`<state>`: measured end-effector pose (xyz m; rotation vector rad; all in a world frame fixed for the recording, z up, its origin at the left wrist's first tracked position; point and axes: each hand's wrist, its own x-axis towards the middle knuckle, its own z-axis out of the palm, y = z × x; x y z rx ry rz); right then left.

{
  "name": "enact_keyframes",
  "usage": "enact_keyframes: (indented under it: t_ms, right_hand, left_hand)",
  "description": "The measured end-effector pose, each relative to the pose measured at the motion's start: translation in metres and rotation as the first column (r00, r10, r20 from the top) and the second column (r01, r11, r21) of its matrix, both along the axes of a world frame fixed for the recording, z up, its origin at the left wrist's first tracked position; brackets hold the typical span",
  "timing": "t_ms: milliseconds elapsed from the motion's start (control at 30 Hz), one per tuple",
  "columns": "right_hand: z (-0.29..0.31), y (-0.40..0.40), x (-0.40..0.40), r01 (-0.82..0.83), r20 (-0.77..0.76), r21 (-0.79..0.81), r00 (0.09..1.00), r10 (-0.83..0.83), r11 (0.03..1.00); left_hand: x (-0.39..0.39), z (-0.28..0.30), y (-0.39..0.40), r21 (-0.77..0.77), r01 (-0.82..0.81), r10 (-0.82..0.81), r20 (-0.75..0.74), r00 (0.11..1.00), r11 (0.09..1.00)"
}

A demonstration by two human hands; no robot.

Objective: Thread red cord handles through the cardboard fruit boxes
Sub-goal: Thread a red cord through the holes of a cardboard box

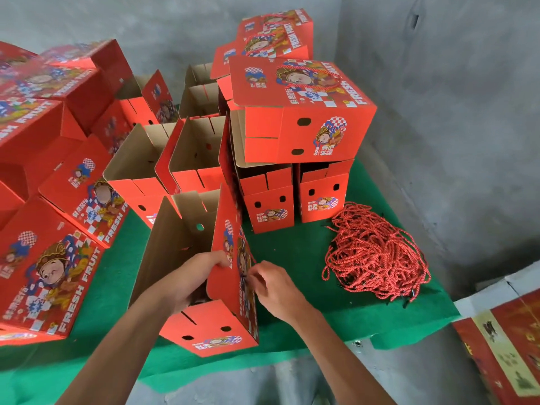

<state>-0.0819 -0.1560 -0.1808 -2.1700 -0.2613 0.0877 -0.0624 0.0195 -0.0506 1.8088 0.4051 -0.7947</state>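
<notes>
An open red cardboard fruit box (204, 323) stands at the table's front edge with its printed lid (230, 235) raised upright. My left hand (195, 279) reaches inside the box and grips the lid's lower edge from behind. My right hand (274, 287) is on the lid's printed outer face, its fingertips pinching something small and dark there; what it is cannot be made out. A tangled pile of red cord handles (377, 252) lies on the green cloth to the right of the box.
Several open red boxes (198, 153) stand behind the box in hand. A closed box with a cord handle (304, 109) tops a stack at the back right. More boxes (49, 276) crowd the left. The green table (306, 320) sits in a grey concrete corner.
</notes>
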Motion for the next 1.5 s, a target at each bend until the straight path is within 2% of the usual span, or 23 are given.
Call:
enact_keyframes:
  t_ms: [167,233,533,700,800,900,1000,1067,1133,1167,1233,1300,1500]
  right_hand:
    - [0.016,-0.004,0.006,-0.094,0.140,-0.263,0.981,0.134,0.960]
    - [0.022,-0.006,0.006,-0.124,0.163,-0.320,0.969,0.184,0.939]
    - [0.043,-0.007,0.010,-0.177,0.118,-0.375,0.964,0.237,0.910]
    - [0.044,-0.011,0.006,-0.198,0.171,-0.441,0.939,0.298,0.875]
    - [0.043,-0.009,0.006,-0.215,0.134,-0.413,0.947,0.293,0.885]
    - [0.042,-0.008,0.011,-0.235,0.048,-0.312,0.964,0.262,0.921]
    - [0.035,-0.013,0.017,-0.205,-0.081,-0.116,0.977,0.196,0.972]
    - [0.029,-0.012,0.014,-0.179,-0.129,-0.042,0.977,0.172,0.983]
    - [0.024,-0.008,0.011,-0.161,-0.156,-0.005,0.975,0.158,0.987]
    - [0.023,-0.006,0.011,-0.152,-0.158,0.002,0.976,0.150,0.988]
    - [0.028,-0.004,0.015,-0.136,-0.155,-0.010,0.979,0.133,0.991]
    - [0.034,-0.005,0.019,-0.129,-0.169,0.001,0.977,0.127,0.992]
    - [0.034,-0.001,0.016,-0.096,-0.203,0.054,0.974,0.105,0.994]
  left_hand:
    - [0.001,0.004,0.002,-0.032,-0.008,0.007,-0.012,1.000,0.999]
    - [0.001,0.005,0.002,-0.032,-0.014,0.014,-0.003,1.000,0.999]
    - [0.001,0.005,0.001,-0.018,-0.004,0.004,-0.006,1.000,1.000]
    - [0.001,-0.001,0.000,-0.021,-0.001,0.000,-0.016,1.000,1.000]
    - [0.001,-0.003,-0.001,-0.017,0.011,-0.012,-0.022,1.000,1.000]
    - [-0.001,-0.003,-0.003,-0.026,0.039,-0.039,-0.017,0.999,0.999]
    - [0.002,-0.001,0.002,-0.176,0.062,-0.078,-0.089,0.993,0.983]
    - [0.007,-0.002,0.006,-0.220,0.042,-0.076,-0.148,0.986,0.975]
    - [0.012,-0.004,0.004,-0.127,0.095,-0.112,-0.133,0.985,0.987]
    - [0.014,-0.003,0.001,-0.043,0.175,-0.179,-0.105,0.978,0.984]
    - [0.015,0.003,-0.007,0.130,0.321,-0.317,-0.051,0.947,0.938]
    - [0.017,0.005,-0.012,0.239,0.391,-0.395,-0.034,0.918,0.889]
    - [0.023,0.003,-0.013,0.193,0.413,-0.394,-0.130,0.910,0.890]
